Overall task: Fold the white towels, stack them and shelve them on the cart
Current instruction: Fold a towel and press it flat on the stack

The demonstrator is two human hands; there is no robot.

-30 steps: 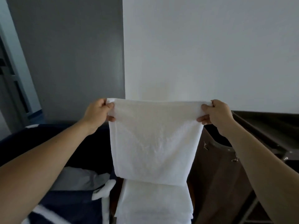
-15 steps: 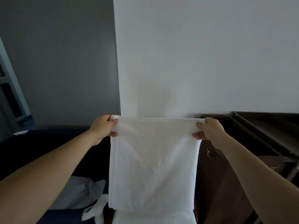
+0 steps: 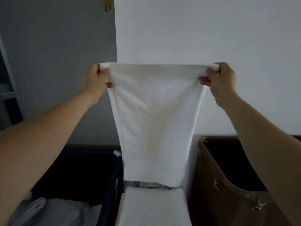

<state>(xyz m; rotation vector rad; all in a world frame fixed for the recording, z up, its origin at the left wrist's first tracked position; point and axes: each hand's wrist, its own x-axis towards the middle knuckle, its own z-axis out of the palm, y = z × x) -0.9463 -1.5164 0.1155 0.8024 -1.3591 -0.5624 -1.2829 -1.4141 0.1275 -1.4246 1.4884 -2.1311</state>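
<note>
Both arms are up and stretched out. The left hand (image 3: 97, 79) has its fingers curled round the top left corner of the white towel (image 3: 154, 119), thumb and fingers pinching the cloth into a small bunch. The right hand (image 3: 219, 79) does the same at the top right corner, with the fingers wrapped over the edge and the thumb tucked underneath.

Between the two hands the top edge runs taut and almost level, in front of the spot where the grey wall (image 3: 57, 62) meets the white wall (image 3: 211, 38). The towel hangs straight down from there, doubled by the look of it, wide at the top and narrowing toward its lower edge.

That lower edge ends right at the back of the stack of folded towels (image 3: 153, 207) below; whether it touches the stack I cannot tell.

The stack sits flat and square in the middle, with a dark blue hamper (image 3: 81, 168) on its left — pale linen (image 3: 65, 209) heaped inside — and a brown bin (image 3: 228, 201) close on its right, its mouth open and dark.
</note>
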